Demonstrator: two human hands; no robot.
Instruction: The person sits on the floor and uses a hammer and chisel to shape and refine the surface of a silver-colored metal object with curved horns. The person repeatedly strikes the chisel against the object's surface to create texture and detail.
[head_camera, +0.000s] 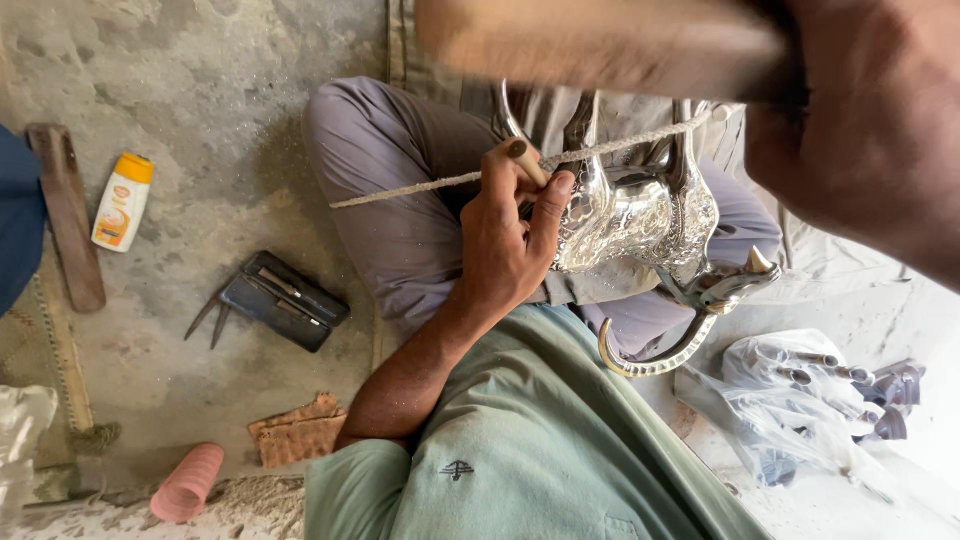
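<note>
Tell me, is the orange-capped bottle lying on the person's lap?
No, the orange-capped bottle lies on the concrete floor, beside a wooden stick and well apart from the lap where the silver ornate vessel rests.

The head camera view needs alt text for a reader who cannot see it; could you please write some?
A seated person's left hand presses a punch against an ornate silver vessel in the lap, while the right hand holds a blurred wooden mallet close to the camera. A cord, a tool pouch and a bottle lie nearby.
</note>
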